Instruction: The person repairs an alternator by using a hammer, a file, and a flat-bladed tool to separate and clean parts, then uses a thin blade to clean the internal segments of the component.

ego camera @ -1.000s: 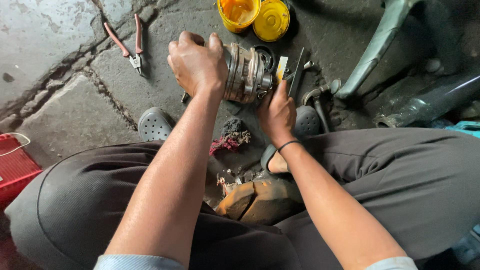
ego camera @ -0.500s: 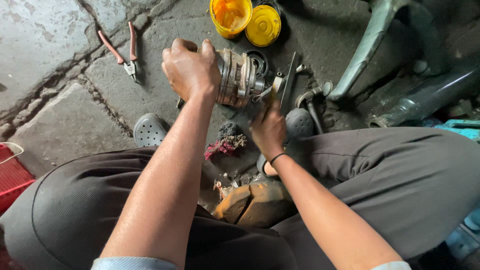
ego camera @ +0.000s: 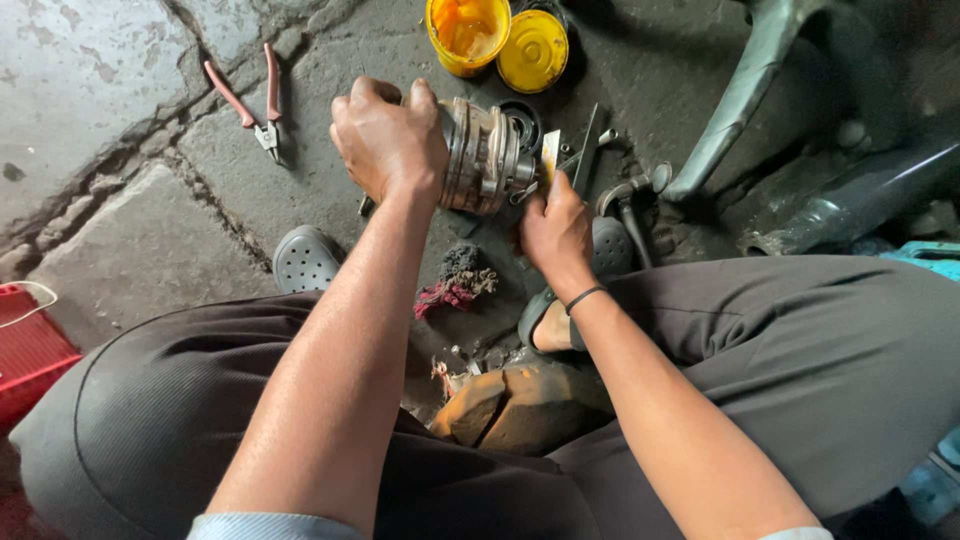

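Since the earlier frames the right hand [ego camera: 556,232] had slid in closer to the end of the metal cylindrical part [ego camera: 484,156], while the left hand [ego camera: 388,140] stayed clamped over its other end. The left fingers were curled tight around the part, holding it on its side just above the stone floor [ego camera: 130,250], far from the person's knees. The right hand pinched a thin, pale flat tool [ego camera: 551,155] between thumb and fingers, its tip against the right end of the part. To the far left lay red-handled pliers [ego camera: 254,100]; at the far edge sat a yellow tub [ego camera: 466,32] with its yellow lid [ego camera: 533,52] just beside it. A red and dark rag [ego camera: 456,285] lay near, between grey clogs [ego camera: 305,258].
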